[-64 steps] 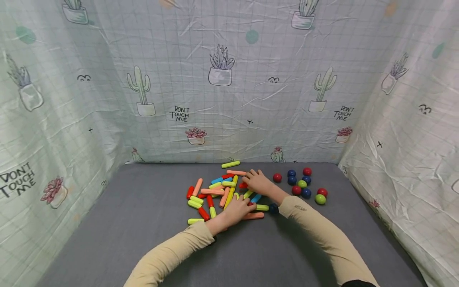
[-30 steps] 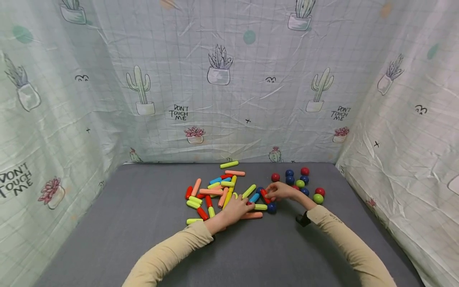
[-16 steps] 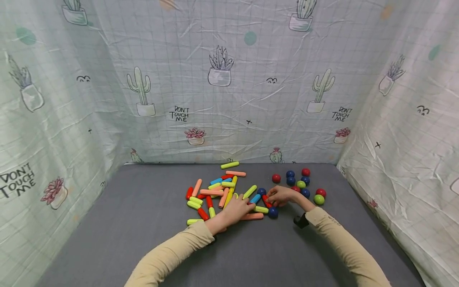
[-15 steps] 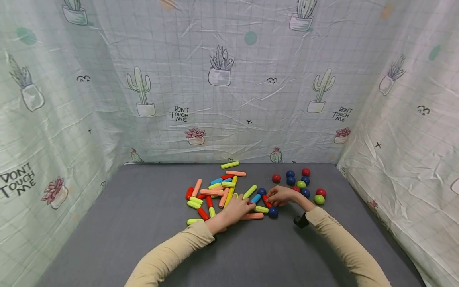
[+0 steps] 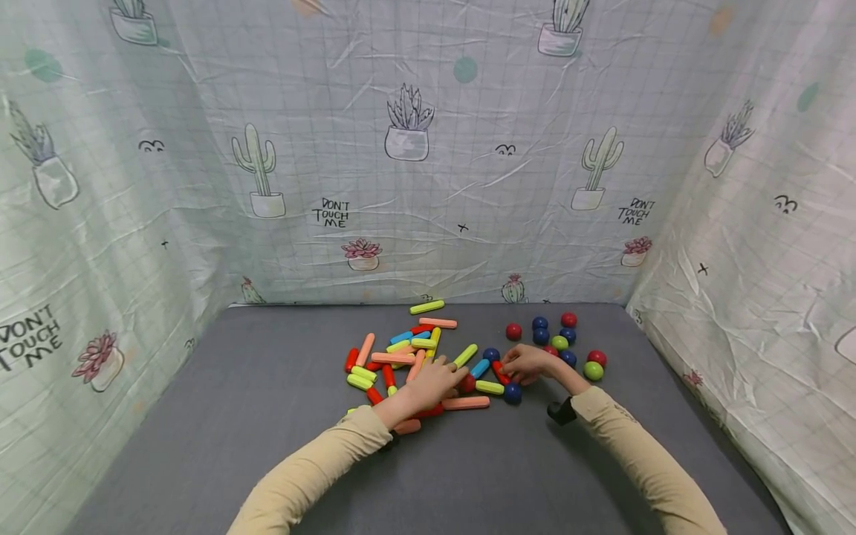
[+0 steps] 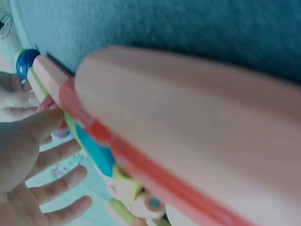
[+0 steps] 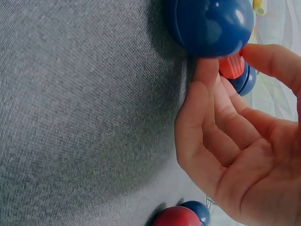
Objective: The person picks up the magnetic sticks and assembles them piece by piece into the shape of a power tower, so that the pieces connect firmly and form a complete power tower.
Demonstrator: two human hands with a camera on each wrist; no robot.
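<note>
In the head view my right hand pinches a short red building rod between thumb and fingers. That rod lies between two dark blue balls, a far one and a near one. A blue rod and a yellow-green rod run from them to a red ball, making a triangle with the red rod. My left hand is just left of the red ball. In the left wrist view its thumb overlaps the ball and the other fingers are spread loosely.
Loose rods, among them a salmon rod and a red rod, are heaped left of and under my left hand. Several balls, including a green ball, lie right of my right hand. A patterned curtain surrounds the grey table.
My right hand has brought a red rod from the heap over to the triangle, between the blue balls. My left hand has drawn slightly left, uncovering the red ball.
</note>
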